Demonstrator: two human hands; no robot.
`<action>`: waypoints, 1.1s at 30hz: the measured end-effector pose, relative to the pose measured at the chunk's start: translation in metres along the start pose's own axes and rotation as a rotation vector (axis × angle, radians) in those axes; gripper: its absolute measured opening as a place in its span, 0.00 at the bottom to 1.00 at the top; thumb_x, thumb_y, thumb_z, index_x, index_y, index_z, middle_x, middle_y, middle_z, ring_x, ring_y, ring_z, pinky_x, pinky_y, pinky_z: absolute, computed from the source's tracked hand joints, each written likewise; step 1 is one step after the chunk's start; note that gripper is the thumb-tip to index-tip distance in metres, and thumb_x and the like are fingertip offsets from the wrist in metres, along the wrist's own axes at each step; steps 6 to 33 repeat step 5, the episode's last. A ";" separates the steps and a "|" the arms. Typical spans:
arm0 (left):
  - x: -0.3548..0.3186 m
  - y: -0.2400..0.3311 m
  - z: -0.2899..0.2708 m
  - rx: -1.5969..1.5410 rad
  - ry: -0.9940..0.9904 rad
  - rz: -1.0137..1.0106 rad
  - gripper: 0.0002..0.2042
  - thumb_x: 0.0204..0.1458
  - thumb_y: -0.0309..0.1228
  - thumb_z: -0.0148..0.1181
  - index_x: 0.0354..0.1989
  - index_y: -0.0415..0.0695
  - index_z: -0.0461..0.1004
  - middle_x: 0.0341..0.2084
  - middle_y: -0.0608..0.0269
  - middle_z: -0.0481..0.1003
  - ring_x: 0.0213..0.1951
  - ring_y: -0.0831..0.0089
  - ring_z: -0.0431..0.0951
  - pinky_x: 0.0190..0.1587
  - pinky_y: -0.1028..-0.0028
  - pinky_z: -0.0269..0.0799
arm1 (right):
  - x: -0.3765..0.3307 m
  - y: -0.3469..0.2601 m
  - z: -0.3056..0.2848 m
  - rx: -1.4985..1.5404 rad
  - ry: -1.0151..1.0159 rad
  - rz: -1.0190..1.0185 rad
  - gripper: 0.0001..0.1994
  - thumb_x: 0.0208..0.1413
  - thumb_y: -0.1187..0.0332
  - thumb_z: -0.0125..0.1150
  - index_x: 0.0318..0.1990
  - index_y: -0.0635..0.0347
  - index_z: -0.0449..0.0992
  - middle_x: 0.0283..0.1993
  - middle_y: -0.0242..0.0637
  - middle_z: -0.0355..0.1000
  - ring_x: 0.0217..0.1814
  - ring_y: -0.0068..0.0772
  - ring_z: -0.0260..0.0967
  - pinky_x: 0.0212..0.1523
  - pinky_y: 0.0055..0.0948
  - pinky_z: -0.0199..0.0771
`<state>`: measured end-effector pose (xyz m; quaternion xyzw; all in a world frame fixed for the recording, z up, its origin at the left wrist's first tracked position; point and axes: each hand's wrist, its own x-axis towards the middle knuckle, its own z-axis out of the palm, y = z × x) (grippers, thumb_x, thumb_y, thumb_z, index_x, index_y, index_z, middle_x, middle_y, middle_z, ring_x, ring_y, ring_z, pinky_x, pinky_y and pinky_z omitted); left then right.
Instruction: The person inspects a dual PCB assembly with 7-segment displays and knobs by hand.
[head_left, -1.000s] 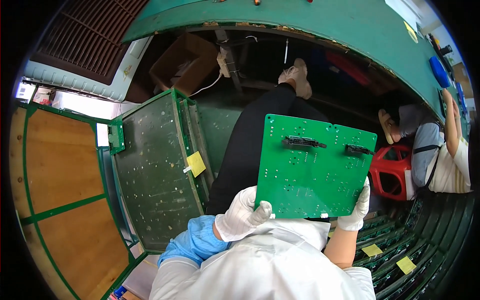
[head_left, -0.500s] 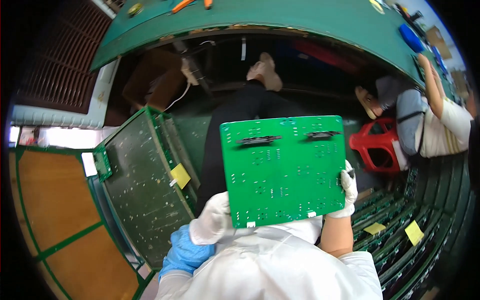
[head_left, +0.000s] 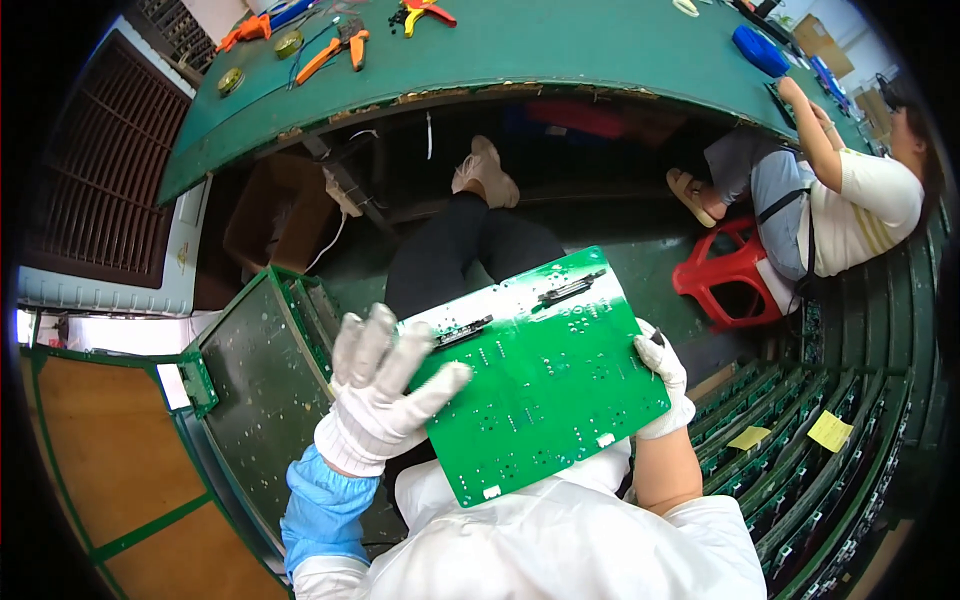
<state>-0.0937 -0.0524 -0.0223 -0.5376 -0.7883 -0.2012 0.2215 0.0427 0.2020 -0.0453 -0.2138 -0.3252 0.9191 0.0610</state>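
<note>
A green circuit board (head_left: 545,385) lies tilted over my lap, its right side raised. Two black connectors stand along its far edge, and two small white connectors sit on the near edge. My right hand (head_left: 662,375), in a white glove, grips the board's right edge; part of its fingers is hidden under the board. My left hand (head_left: 385,390), in a white glove with a blue sleeve cover above it, has its fingers spread beside the board's left edge. Its thumb overlaps the board's left part, and I cannot tell whether it touches.
A green workbench (head_left: 560,45) spans the far side, bearing orange-handled pliers (head_left: 340,50) and red-yellow cutters (head_left: 422,15). To the right, a person (head_left: 850,195) sits on a red stool (head_left: 735,275). Racks of boards (head_left: 790,450) stand at my right; a green cart (head_left: 265,350) stands left.
My left hand has let go of the board's left edge and moved up and left, fingers spreading. The board has turned counterclockwise in my right hand. The whole view has shifted.
</note>
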 end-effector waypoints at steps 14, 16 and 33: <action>0.018 0.001 0.000 -0.292 -0.397 0.279 0.24 0.37 0.29 0.54 0.48 0.53 0.64 0.45 0.64 0.67 0.50 0.65 0.66 0.56 0.61 0.56 | 0.006 -0.004 -0.004 -0.083 0.093 0.187 0.21 0.51 0.58 0.51 0.45 0.67 0.66 0.39 0.40 0.70 0.37 0.27 0.69 0.38 0.24 0.70; 0.018 0.001 0.000 -0.292 -0.397 0.279 0.24 0.37 0.29 0.54 0.48 0.53 0.64 0.45 0.64 0.67 0.50 0.65 0.66 0.56 0.61 0.56 | 0.006 -0.004 -0.004 -0.083 0.093 0.187 0.21 0.51 0.58 0.51 0.45 0.67 0.66 0.39 0.40 0.70 0.37 0.27 0.69 0.38 0.24 0.70; 0.018 0.001 0.000 -0.292 -0.397 0.279 0.24 0.37 0.29 0.54 0.48 0.53 0.64 0.45 0.64 0.67 0.50 0.65 0.66 0.56 0.61 0.56 | 0.006 -0.004 -0.004 -0.083 0.093 0.187 0.21 0.51 0.58 0.51 0.45 0.67 0.66 0.39 0.40 0.70 0.37 0.27 0.69 0.38 0.24 0.70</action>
